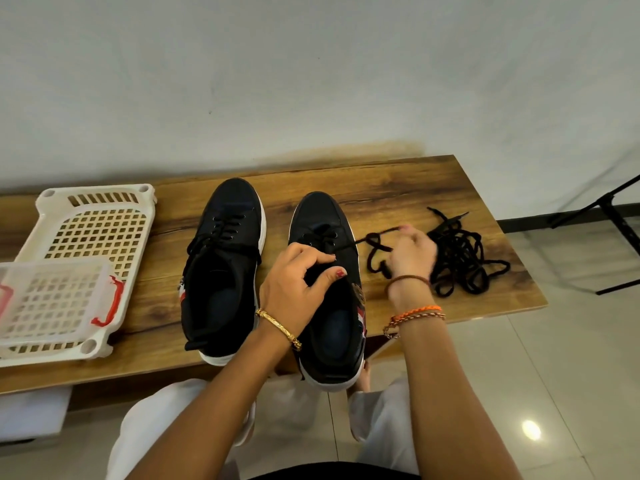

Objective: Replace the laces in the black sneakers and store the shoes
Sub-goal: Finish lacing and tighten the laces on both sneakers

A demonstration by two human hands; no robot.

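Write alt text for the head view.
Two hands work a black lace on the right sneaker: left hand holds the shoe, right hand pulls the lace. A laced sneaker, white basket and loose laces share the wooden table.

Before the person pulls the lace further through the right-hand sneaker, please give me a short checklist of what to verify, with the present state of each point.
1. Left hand holds the right sneaker at its eyelets: ok.
2. Right hand pinches the lace being threaded: ok.
3. This lace runs free of the loose lace pile: cannot tell, the hand hides where they meet.
4. Sneaker fully supported on the wooden table: not ok, its heel overhangs the near edge.
5. Left sneaker already laced: ok.
6. White basket within view for storing: ok.
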